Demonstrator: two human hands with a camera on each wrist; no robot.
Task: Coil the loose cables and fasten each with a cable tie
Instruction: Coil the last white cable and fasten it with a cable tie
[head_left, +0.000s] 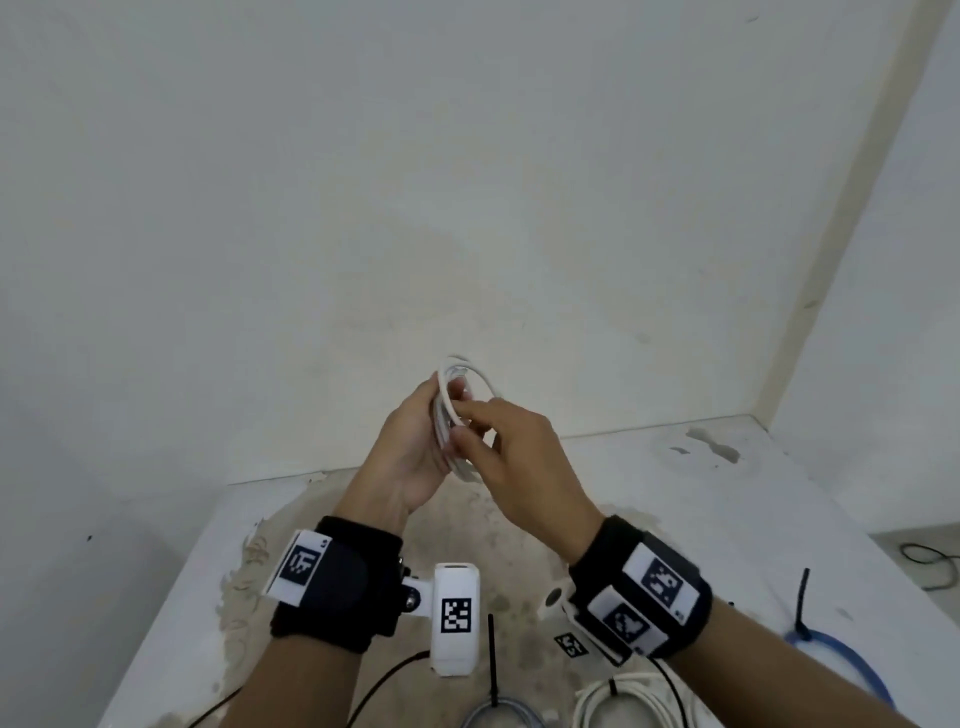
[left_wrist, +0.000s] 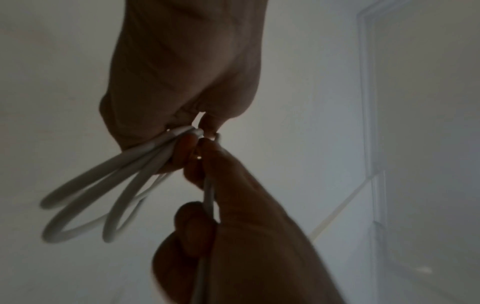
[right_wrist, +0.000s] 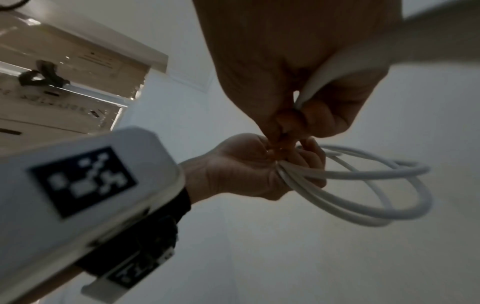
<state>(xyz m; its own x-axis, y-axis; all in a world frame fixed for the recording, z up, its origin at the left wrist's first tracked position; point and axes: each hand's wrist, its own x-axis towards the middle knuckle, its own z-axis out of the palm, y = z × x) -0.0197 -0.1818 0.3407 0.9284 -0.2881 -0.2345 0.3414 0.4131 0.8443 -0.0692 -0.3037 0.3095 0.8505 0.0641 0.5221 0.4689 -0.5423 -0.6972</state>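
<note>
The left hand (head_left: 410, 457) is raised above the surface (head_left: 727, 499), its fingers (right_wrist: 315, 156) curled round one side of the white cable (head_left: 457, 410), so the gathered turns stay bunched in the palm while the free loops fan out beyond the fingertips. That seems to be the reason for the hold: a clamp at one spot keeps the coil from springing apart. The right hand (head_left: 524, 462) meets it from the other side, its fingers (left_wrist: 197, 156) closed in a pinch right against the left thumb, on the cable strand that runs back through its palm (probably the last tail being laid onto the bundle). I cannot see a tie on this coil yet. Below the wrists lie a white coil (head_left: 623, 701) and a blue coil (head_left: 841, 660), each with a black tie round it, judged finished.
</note>
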